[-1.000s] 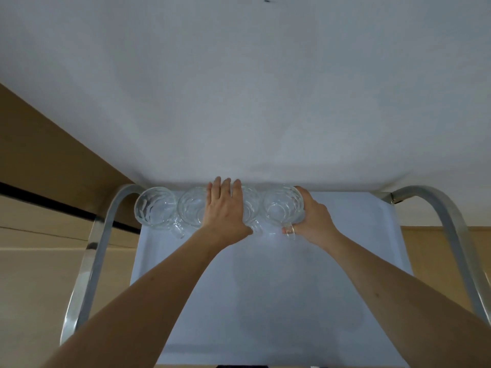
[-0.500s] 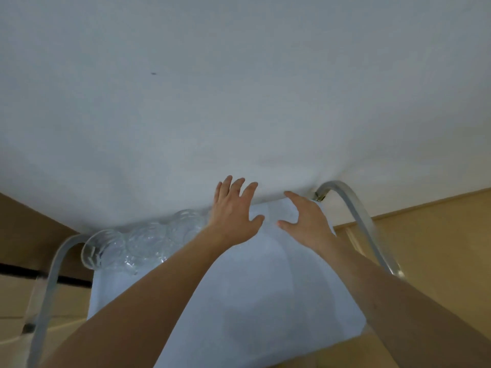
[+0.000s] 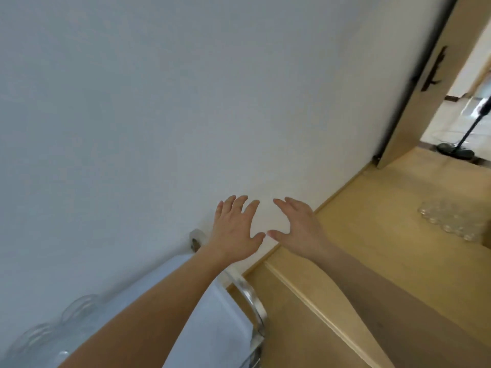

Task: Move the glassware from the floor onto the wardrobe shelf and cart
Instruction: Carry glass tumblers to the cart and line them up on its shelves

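Both hands hover empty in front of the white wall, fingers spread. My left hand [image 3: 237, 232] is above the cart's right end; my right hand [image 3: 299, 225] is beside it, over the skirting. The cart [image 3: 225, 322] has a pale top and chrome rails and sits at the lower left. Clear glass mugs [image 3: 50, 333] stand in a row along the cart's far edge, partly hidden by my left forearm. Several more clear glasses [image 3: 449, 219] stand grouped on the wooden floor at the right.
The white wall [image 3: 186, 102] fills most of the view. A wooden step or ledge [image 3: 313, 293] runs diagonally across the floor. A wooden door [image 3: 425, 83] stands open at the upper right, with a black floor-stand base [image 3: 455, 151] beyond it.
My hands have let go of the mugs on the cart and lifted away, open. My view has swung right, so the cart slid to the lower left and the floor glasses came into sight.
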A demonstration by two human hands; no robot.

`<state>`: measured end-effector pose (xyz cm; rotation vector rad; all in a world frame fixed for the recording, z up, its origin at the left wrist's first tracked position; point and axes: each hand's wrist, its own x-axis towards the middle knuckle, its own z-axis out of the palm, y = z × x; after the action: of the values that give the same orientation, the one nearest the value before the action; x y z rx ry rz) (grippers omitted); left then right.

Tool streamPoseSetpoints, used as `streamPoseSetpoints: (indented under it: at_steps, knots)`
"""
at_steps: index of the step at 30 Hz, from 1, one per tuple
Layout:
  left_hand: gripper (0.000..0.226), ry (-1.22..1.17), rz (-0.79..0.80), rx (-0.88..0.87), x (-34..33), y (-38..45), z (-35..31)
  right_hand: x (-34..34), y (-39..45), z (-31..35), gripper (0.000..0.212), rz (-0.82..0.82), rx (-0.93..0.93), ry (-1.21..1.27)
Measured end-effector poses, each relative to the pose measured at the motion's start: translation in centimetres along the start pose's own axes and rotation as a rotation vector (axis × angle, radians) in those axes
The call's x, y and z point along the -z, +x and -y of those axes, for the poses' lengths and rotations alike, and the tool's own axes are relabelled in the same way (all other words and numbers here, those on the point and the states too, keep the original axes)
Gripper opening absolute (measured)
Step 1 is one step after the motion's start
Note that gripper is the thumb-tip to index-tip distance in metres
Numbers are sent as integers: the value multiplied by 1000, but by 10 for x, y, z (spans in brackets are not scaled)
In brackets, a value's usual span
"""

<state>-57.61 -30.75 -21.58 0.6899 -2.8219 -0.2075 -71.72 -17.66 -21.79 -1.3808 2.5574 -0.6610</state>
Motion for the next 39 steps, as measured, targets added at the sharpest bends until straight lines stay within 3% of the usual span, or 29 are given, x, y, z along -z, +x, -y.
streamPoseSetpoints:
  at_steps: [10,21,30,39]
  knots:
    - [78,-42,32,-383,-15,98,-240,152,-101,-175,84,-226,-279,-88]
    - [76,-84,87,-722,-56,178,-426,233,-179,-310,82,-395,-674,-122]
    - [74,-173,140,-942,-92,290,-549,297,-162,-401,77,-525,-913,-170]
    - [72,-276,165,-1141,-128,391,-642,343,-119,-484,78,-539,-1155,-221]
